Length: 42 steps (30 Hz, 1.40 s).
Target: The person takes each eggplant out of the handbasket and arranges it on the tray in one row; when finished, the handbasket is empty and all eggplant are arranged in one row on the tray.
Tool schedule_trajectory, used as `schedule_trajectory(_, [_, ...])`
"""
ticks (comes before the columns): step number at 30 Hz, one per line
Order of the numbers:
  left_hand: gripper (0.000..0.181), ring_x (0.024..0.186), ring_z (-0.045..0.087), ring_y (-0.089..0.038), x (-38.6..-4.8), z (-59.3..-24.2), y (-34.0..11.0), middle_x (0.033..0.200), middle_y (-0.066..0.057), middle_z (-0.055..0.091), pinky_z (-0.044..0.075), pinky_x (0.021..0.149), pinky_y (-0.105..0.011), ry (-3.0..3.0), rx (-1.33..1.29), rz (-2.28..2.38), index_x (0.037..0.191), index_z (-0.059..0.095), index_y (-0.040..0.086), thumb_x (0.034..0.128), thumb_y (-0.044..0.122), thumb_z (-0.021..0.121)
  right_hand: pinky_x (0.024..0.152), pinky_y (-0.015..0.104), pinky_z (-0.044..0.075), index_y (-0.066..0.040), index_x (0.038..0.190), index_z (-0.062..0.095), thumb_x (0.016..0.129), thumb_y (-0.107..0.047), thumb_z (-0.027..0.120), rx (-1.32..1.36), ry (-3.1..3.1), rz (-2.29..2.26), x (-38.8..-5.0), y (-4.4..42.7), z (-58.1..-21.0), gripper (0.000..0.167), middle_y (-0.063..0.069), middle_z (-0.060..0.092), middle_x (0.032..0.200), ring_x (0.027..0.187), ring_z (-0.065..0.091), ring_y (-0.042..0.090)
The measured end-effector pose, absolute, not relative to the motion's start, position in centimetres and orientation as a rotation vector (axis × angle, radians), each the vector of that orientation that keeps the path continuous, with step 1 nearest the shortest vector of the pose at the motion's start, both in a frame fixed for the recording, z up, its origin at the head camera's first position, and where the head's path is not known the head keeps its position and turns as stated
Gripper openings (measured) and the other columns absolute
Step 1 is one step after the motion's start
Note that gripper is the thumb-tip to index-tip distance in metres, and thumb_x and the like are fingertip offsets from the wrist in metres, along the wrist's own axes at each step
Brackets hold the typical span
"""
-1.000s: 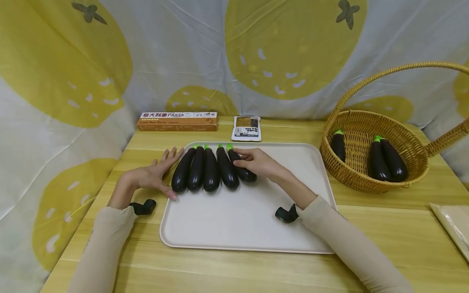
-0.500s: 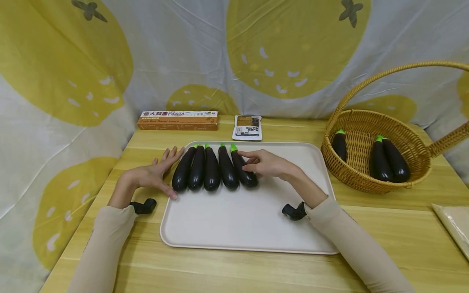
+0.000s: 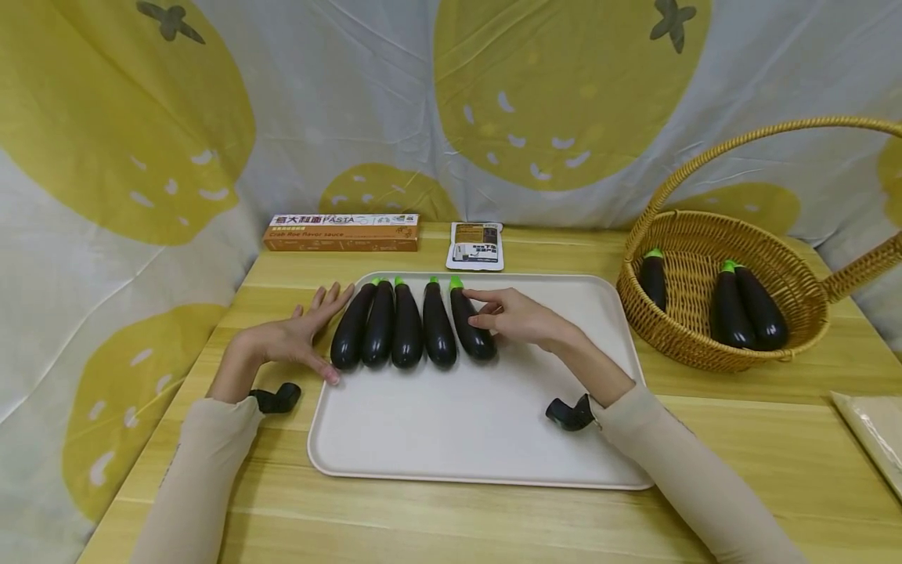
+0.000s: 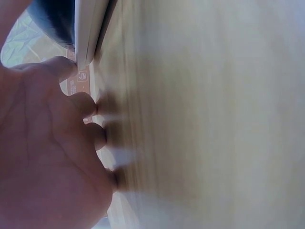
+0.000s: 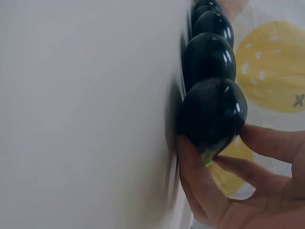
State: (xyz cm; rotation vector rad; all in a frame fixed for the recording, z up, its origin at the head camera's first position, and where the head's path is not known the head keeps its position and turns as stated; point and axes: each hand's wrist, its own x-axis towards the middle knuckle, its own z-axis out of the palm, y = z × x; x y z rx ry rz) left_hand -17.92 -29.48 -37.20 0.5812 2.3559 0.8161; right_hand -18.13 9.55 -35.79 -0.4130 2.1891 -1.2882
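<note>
Several dark eggplants with green stems lie in a row on a white tray (image 3: pixel 437 439), stems toward the back. My right hand (image 3: pixel 517 317) holds the rightmost eggplant (image 3: pixel 470 325) from its right side. In the right wrist view, fingers (image 5: pixel 205 183) touch that eggplant (image 5: pixel 212 112) on both sides. A narrow gap parts it from the neighbouring eggplant (image 3: pixel 438 325). At the row's left end, my left hand (image 3: pixel 292 333) spreads its fingers beside the leftmost eggplant (image 3: pixel 350 333). In the left wrist view, its fingertips rest near the tray's edge (image 4: pixel 88 33) and on the table.
A wicker basket (image 3: pixel 694 341) with a tall handle stands to the right, with three eggplants inside. Behind the tray are a pasta box (image 3: pixel 341 233) and a small packet (image 3: pixel 475 247). A clear-wrapped package (image 3: pixel 874 439) lies at the right edge.
The rightmost eggplant has swung rightward at its stem end, and my right hand has shifted right with it. Its neighbour's stem also sits slightly farther right. My left hand has stayed put.
</note>
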Motion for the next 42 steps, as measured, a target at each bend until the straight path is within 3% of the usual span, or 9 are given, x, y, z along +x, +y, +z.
schedule_trajectory(15, [0.149, 0.151, -0.036, -0.047, -17.9, -37.3, -29.6, 0.167, -0.022, -0.032, -0.021, 0.115, -0.076, 2.350, 0.579, 0.826, 0.167, -0.012, 0.017, 0.0669, 0.036, 0.097, 0.076, 0.026, 0.056, -0.021, 0.162, 0.037, 0.106, -0.023, 0.061, -0.444, 2.176, -1.281, -18.2, 9.2, -36.1, 0.061, 0.014, 0.067, 0.121, 0.093, 0.058, 0.015])
schedule_trajectory(28, [0.150, 0.151, -0.035, -0.047, -18.0, -37.2, -29.5, 0.167, -0.022, -0.031, -0.020, 0.116, -0.076, 2.362, 0.578, 0.815, 0.167, -0.012, 0.019, 0.0662, 0.035, 0.098, 0.090, 0.034, 0.062, -0.024, 0.163, 0.034, 0.105, -0.024, 0.062, -0.493, 2.116, -1.264, -18.8, 10.0, -36.3, 0.065, 0.016, 0.065, 0.132, 0.109, 0.062, 0.020])
schedule_trajectory(42, [0.149, 0.151, -0.036, -0.047, -17.9, -37.2, -29.5, 0.167, -0.022, -0.032, -0.022, 0.115, -0.075, 2.349, 0.579, 0.835, 0.167, -0.012, 0.019, 0.0668, 0.034, 0.098, 0.089, 0.034, 0.063, -0.022, 0.162, 0.036, 0.105, -0.023, 0.062, -0.495, 2.137, -1.246, -18.9, 10.4, -36.2, 0.063, 0.015, 0.068, 0.121, 0.101, 0.061, 0.018])
